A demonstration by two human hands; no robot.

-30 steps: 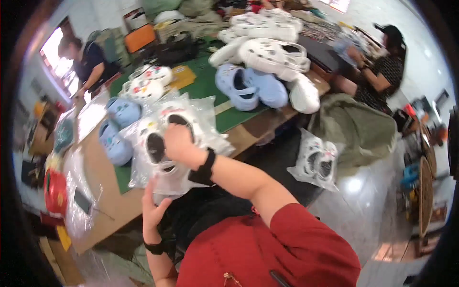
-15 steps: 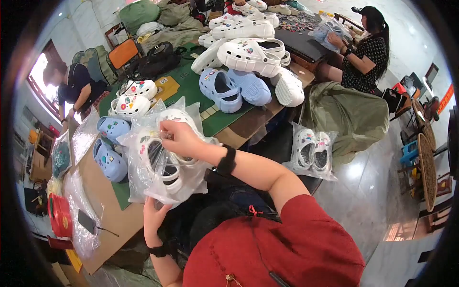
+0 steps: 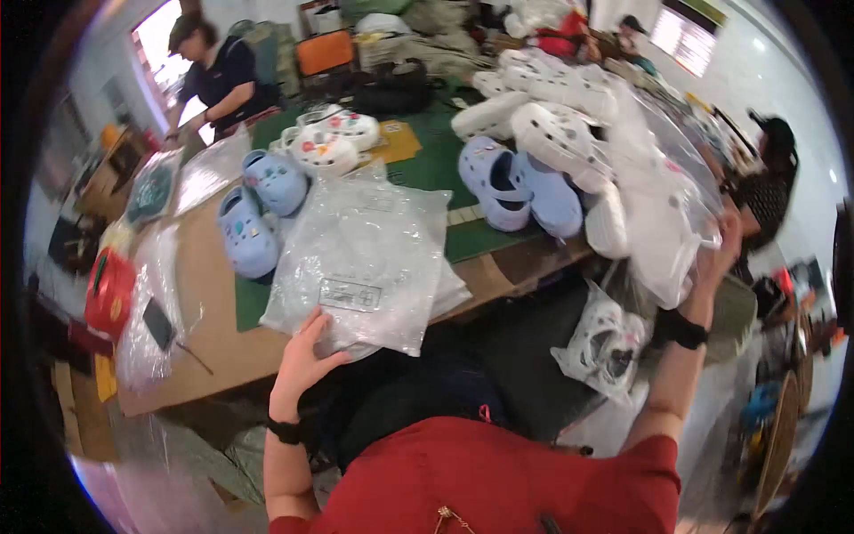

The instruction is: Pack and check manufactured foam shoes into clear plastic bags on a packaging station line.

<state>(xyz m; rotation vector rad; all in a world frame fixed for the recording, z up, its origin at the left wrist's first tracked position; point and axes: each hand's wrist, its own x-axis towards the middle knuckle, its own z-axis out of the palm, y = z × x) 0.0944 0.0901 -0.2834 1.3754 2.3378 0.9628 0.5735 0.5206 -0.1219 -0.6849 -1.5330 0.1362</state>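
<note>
My left hand rests at the near edge of a stack of clear plastic bags, its fingers stretched over the top one and its thumb apart. Out to the right, my right hand grips the edge of a clear bag of white clogs, held up and hanging in front of the pile. Behind that bag rises a heap of white clogs. A pair of pale blue clogs leans at its foot. More blue clogs and charm-studded white clogs stand beyond the bag stack.
Another bagged pair of white clogs lies below the table's right edge. A phone and a red container are on the left. One person works at the far left, another at the right.
My right hand has swung from the table to the right, carrying the bagged white clogs. The bag stack beneath is uncovered, with my left hand on its edge. The view has turned.
</note>
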